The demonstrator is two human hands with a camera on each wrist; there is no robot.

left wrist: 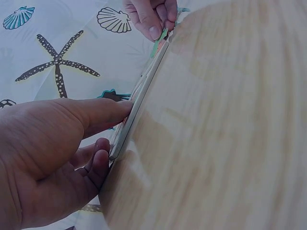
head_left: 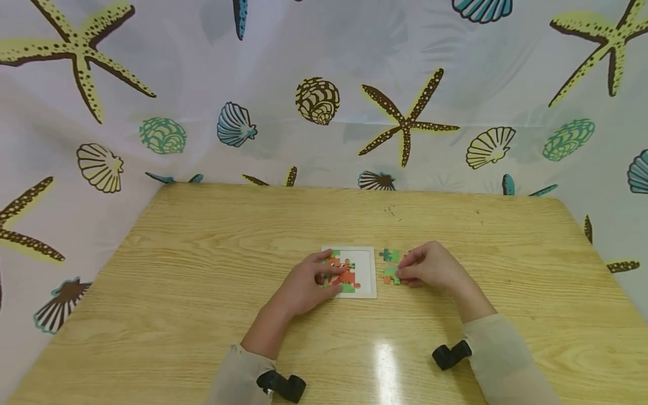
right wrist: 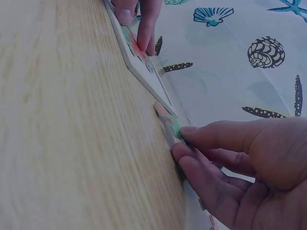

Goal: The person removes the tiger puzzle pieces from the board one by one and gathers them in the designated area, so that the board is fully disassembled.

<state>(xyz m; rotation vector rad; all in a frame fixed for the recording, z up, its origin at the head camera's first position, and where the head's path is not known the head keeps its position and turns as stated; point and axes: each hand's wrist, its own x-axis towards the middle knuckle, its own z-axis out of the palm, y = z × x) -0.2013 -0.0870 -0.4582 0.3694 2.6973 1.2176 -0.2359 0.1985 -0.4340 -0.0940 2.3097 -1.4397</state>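
Observation:
A square white puzzle tray (head_left: 365,281) lies on the table, its left part filled with joined pieces that form an orange animal (head_left: 346,278) on green. My left hand (head_left: 307,283) rests over the tray's left side, thumb and a finger stretched onto the pieces. To the right of the tray, my right hand (head_left: 433,266) pinches a green and orange puzzle piece (head_left: 391,275) between thumb and fingers. In the right wrist view this piece (right wrist: 173,125) is tilted, close to the tray's corner. Just above it lies a green puzzle piece (head_left: 390,255).
Another piece at the right is mostly hidden behind my right fingers. The wooden table (head_left: 202,270) extends around the tray, with a patterned cloth (head_left: 283,146) hanging at its back and sides. Each sleeve carries a black wrist camera (head_left: 450,355).

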